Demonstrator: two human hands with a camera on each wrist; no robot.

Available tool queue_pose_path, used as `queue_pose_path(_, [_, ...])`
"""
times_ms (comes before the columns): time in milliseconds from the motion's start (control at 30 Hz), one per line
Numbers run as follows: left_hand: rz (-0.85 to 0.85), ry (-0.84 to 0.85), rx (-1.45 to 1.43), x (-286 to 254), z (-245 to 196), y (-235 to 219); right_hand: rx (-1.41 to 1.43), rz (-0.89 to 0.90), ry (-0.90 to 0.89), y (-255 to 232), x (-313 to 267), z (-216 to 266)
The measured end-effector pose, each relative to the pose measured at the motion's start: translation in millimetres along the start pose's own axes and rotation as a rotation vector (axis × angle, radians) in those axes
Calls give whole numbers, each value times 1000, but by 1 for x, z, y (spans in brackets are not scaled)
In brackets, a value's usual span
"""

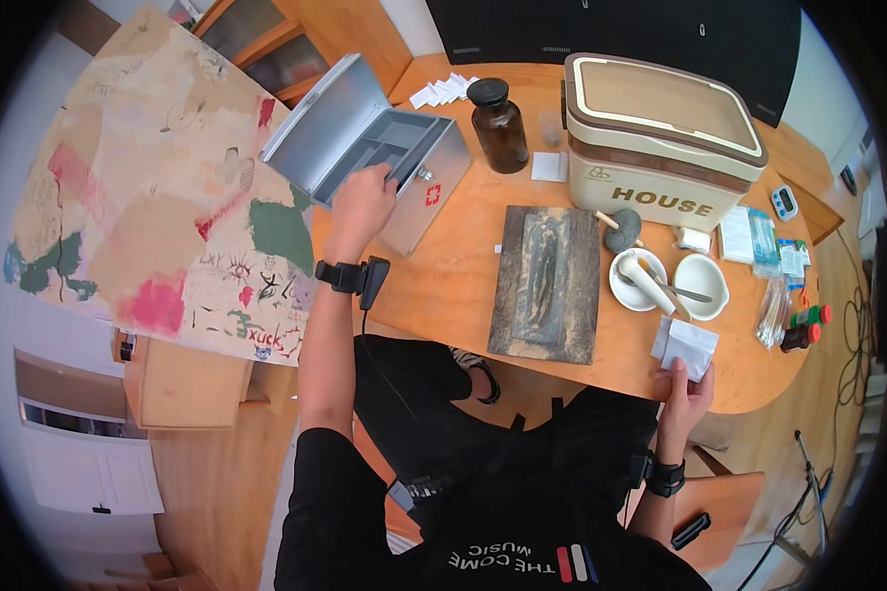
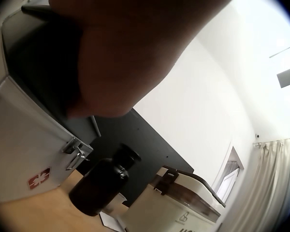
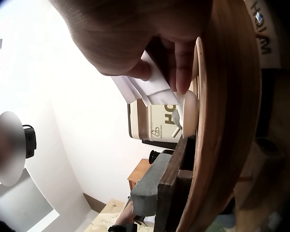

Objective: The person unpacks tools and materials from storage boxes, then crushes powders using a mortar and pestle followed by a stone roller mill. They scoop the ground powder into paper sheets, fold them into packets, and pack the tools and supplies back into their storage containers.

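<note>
The left hand [image 1: 364, 209] reaches into the open silver metal box [image 1: 426, 202], its fingers at the grey inner tray [image 1: 396, 133]; what the fingertips touch is hidden. In the left wrist view that hand [image 2: 130, 58] is dark and covers the box's inside, above the latch and red emblem [image 2: 39, 178]. Near the table's right front edge, the right hand [image 1: 687, 396] pinches folded white paper packets [image 1: 690, 348] between thumb and fingers. The right wrist view shows the hand [image 3: 145, 38] gripping the packets [image 3: 152, 84] beside a white bowl [image 3: 190, 115].
A dark stone slab [image 1: 545, 286] lies at mid-table. Behind it stand a brown bottle [image 1: 501, 128] and a cream HOUSE box [image 1: 650, 182]. White bowls [image 1: 701, 288], a round stone [image 1: 622, 232], cotton swabs [image 1: 772, 313] and small bottles [image 1: 800, 338] sit on the right; white packets [image 1: 443, 91] lie at the back.
</note>
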State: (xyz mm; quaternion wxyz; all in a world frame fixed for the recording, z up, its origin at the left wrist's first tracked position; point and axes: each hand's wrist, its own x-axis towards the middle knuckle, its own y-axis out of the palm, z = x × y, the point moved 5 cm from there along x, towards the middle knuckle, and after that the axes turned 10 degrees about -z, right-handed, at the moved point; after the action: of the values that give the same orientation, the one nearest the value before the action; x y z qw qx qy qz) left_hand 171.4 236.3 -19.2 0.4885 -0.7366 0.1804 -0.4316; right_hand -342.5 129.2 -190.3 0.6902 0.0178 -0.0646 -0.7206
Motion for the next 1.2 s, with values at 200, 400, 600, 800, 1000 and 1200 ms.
queue_pose_path(200, [-8, 28, 55, 1, -1, 17, -1, 8, -7, -2, 0, -5])
queue_pose_path(400, [28, -31, 33, 1, 1, 31, -11, 12, 3, -2, 0, -6])
queue_pose_path(600, [177, -25, 61, -4, 5, 40, -40, 13, -5, 0, -2, -1])
queue_pose_path(800, [-551, 243, 42, 42, 32, -50, -42, 5, 5, -1, -1, -3])
queue_pose_path(1000, [-359, -196, 205, 87, 93, -85, -52, 15, -13, -1, -3, -4])
queue_pose_path(1200, [-76, 55, -134, 7, -3, -50, -48, -9, 0, -2, -4, -4])
